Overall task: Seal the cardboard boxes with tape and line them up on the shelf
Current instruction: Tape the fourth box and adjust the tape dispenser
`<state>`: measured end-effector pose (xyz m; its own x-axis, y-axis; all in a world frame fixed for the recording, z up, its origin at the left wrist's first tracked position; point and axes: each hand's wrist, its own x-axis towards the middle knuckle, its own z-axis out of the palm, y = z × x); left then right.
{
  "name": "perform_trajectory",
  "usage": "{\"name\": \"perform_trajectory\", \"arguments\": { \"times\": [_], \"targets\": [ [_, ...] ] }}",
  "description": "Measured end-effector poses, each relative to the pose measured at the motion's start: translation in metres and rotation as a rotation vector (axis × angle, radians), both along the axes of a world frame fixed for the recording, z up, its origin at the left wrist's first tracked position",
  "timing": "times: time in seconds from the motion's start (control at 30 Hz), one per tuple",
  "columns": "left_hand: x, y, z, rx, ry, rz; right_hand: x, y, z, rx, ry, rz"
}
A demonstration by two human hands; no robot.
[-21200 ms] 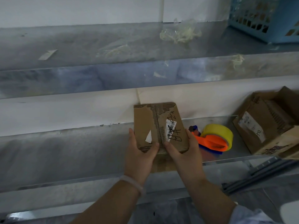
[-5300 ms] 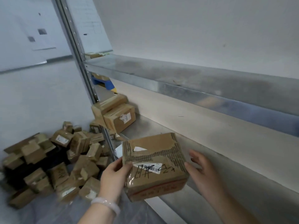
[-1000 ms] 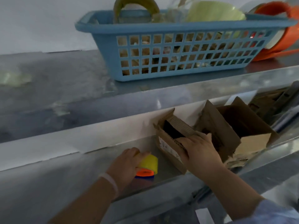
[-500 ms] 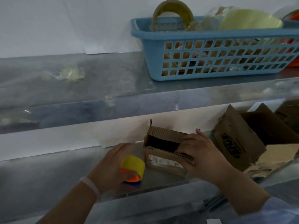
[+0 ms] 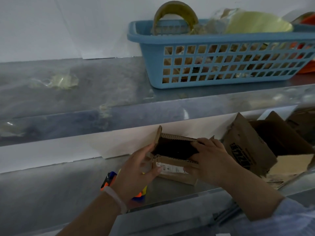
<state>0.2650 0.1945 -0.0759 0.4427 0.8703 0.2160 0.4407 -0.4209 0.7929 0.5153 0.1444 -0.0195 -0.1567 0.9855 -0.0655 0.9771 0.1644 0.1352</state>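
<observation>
— Right hand (image 5: 209, 160) clamps the small cardboard box (image 5: 173, 169) at its right end: fingers curled over the rear flap, thumb on the front wall
— And the left hand (image 5: 136, 169)?
— Fingers fairly straight, laid against the box's left end, thumb touching the label on the front. It steadies more than it grasps, I'd say
— Where does the box sit?
— On the lower shelf (image 5: 51, 184), near its front edge, top flaps standing open and the inside dark. Nothing on it is sealed yet
— Why hold it from both ends?
— My guess: to square it up and stop it sliding while the flaps get folded down. Light corrugated card would likely skate on bare metal
— Tape within reach?
— An orange, blue and yellow tape dispenser (image 5: 109, 179) lies on the same shelf, just under the left wrist and partly hidden by it. Handy for the next step
— What else is around?
— To the right, a larger cardboard box (image 5: 247, 147) lies tilted, flaps splayed, close to the right hand; whether it touches the small one I cannot tell. On the upper shelf (image 5: 102, 79), a blue basket (image 5: 221, 53) holds a tape roll (image 5: 175, 16) and crumpled wrapping, and a scrap of clear tape (image 5: 58, 81) lies well to its left
</observation>
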Motion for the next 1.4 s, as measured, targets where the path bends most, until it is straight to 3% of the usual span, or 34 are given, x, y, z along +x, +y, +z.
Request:
{"name": "perform_trajectory", "arguments": {
  "times": [0.2,0.33,0.43,0.6,1.0,1.1,1.2,1.3,1.4],
  "targets": [
    [0.011,0.020,0.013,0.111,0.186,-0.121,0.012,0.007,0.001,-0.028,0.067,-0.018],
    [0.017,0.026,0.017,0.148,0.170,-0.167,0.016,0.015,0.005,-0.069,0.179,-0.087],
    [0.016,0.023,0.017,0.131,0.105,-0.103,0.014,0.015,0.009,-0.081,0.315,-0.094],
    [0.012,0.008,0.014,0.176,0.071,-0.061,0.014,0.020,0.015,0.132,0.683,-0.120],
    [0.014,0.000,0.013,0.354,-0.005,0.023,0.021,0.059,0.003,0.196,0.413,-0.171],
    [0.016,-0.003,0.012,0.238,-0.014,-0.019,0.022,0.061,0.000,0.097,0.391,-0.099],
    [0.021,-0.004,0.011,0.160,0.109,-0.119,0.024,0.060,0.005,0.015,0.345,-0.027],
    [0.027,-0.002,0.012,0.251,0.249,-0.204,0.030,0.048,0.008,0.194,0.450,-0.044],
    [0.032,0.003,0.016,0.097,0.118,-0.113,0.040,0.023,-0.001,0.464,0.648,-0.196]
  ]
}}
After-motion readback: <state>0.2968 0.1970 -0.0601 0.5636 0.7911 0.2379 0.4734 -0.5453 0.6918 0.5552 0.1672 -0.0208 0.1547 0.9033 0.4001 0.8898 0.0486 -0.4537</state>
